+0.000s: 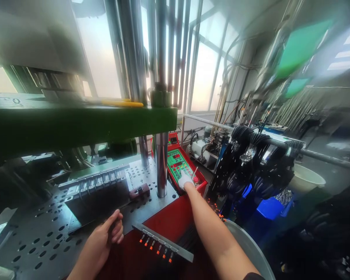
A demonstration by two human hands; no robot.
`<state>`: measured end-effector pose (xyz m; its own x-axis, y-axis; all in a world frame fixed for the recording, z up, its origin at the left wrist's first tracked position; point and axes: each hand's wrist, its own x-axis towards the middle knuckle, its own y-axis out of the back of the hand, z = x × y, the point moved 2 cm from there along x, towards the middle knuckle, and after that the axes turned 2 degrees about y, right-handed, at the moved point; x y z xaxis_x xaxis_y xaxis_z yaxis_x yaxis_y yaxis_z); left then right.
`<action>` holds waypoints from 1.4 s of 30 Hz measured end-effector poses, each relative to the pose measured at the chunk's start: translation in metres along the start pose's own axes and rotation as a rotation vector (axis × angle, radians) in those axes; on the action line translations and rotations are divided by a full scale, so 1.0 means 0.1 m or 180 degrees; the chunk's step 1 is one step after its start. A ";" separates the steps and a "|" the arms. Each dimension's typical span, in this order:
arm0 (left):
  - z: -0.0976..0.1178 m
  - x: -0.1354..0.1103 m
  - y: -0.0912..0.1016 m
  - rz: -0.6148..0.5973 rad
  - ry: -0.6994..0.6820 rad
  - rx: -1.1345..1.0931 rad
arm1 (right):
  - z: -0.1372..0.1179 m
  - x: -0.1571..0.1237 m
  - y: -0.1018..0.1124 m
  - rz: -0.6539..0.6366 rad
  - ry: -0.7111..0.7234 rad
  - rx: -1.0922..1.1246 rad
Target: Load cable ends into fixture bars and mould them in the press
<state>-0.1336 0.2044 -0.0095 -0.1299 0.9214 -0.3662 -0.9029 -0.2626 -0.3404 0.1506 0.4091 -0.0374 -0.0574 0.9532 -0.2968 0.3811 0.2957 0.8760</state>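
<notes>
My left hand (106, 237) is over the front edge of the perforated machine table, its fingers curled in and the thumb along the index finger; nothing shows in it. My right hand (185, 181), white-looking as if gloved, reaches forward to a red control box (202, 182) with a green button panel (175, 157). Its fingers are stretched onto the buttons. Between my arms lies a metal strip (163, 241) with several orange-tipped small pieces along it. On the table stands a dark mould block (96, 202) with a row of metal fittings on top.
A thick steel column (161, 167) rises beside the panel, under a green press beam (105, 124). To the right, bundles of black cables (251, 155) hang over a rail. A grey tub (247, 241) stands by my right arm, with a blue bin (270, 208) farther off.
</notes>
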 end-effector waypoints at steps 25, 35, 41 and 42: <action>0.03 -0.06 -0.07 0.0176 0.0042 -0.0142 | -0.06 0.11 0.02 0.0032 -0.0040 0.0061; 0.07 -0.12 -0.10 0.0071 -0.0011 -0.0136 | -0.07 0.09 0.00 0.0080 -0.0060 0.0182; 0.09 -0.16 -0.16 0.0153 -0.0127 -0.0053 | -0.10 0.03 0.04 0.0037 -0.0070 0.0193; 0.09 -0.16 -0.16 0.0152 -0.0131 -0.0052 | -0.11 0.02 0.05 0.0044 -0.0066 0.0187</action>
<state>-0.1208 0.1963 0.0097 -0.1897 0.9186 -0.3466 -0.8884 -0.3109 -0.3377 0.1424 0.4134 -0.0299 -0.0331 0.9555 -0.2932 0.4353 0.2779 0.8563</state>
